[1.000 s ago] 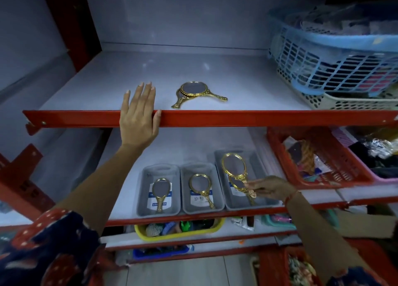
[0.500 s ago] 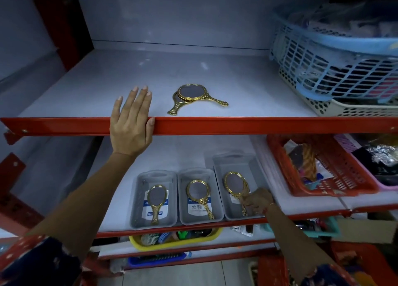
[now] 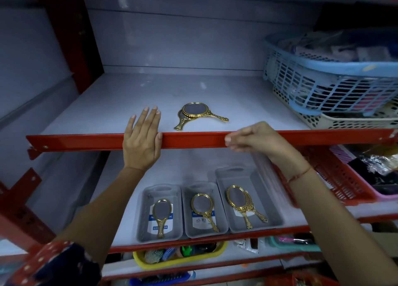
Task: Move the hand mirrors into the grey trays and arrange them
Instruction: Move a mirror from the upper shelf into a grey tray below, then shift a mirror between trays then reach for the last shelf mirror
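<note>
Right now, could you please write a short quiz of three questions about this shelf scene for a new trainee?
1. True or false: each of the three grey trays holds at least one gold mirror.
2. Where do the mirrors not yet moved lie? A) upper shelf B) red basket C) floor
3. Fill in: the left hand rests flat on the upper shelf's red ____.

Key:
1. True
2. A
3. Edge; the right hand, holding nothing, is raised in front of it.
</note>
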Demonstrator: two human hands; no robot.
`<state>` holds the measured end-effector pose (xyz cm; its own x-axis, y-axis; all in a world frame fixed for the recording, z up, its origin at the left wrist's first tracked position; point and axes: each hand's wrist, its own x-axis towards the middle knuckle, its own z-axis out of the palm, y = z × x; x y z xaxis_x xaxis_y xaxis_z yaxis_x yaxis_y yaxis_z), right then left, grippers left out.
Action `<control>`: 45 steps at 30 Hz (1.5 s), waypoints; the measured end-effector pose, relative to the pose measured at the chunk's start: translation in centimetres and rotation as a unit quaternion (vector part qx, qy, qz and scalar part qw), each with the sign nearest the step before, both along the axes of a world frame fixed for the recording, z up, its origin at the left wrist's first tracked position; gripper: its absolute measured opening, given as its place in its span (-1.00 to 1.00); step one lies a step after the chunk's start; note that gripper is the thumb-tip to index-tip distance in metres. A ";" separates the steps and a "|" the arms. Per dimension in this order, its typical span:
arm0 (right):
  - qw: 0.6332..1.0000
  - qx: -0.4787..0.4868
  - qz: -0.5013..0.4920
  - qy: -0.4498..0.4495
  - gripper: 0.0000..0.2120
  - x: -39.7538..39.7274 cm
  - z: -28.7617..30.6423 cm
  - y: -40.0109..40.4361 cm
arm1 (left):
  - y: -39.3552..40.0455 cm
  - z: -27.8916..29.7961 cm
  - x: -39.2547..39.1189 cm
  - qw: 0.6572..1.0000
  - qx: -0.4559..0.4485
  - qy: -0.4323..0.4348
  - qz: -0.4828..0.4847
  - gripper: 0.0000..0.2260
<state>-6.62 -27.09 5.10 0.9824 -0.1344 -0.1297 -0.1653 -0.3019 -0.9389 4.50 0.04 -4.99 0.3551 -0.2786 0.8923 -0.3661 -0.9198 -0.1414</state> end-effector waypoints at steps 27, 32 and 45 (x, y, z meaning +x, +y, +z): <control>0.980 -0.021 0.023 0.195 -0.88 11.9 3.6 0.9 | 0.2 -0.1 0.5 0.999 0.027 0.026 0.026 -0.54; 0.982 0.121 0.079 0.123 -0.83 7.7 3.2 0.2 | 0.2 -0.1 0.4 0.999 0.026 0.029 0.025 -0.55; 0.954 0.123 0.155 0.226 -0.79 -2.0 -8.3 -0.3 | 0.0 -0.1 0.1 0.999 0.008 0.030 0.015 -0.57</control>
<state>-8.66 -27.34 -3.22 0.8056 0.2430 -0.5404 -0.5092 -0.1826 -0.8411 4.65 0.04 -5.12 0.4161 -0.2821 0.8645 -0.3475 -0.9278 -0.1356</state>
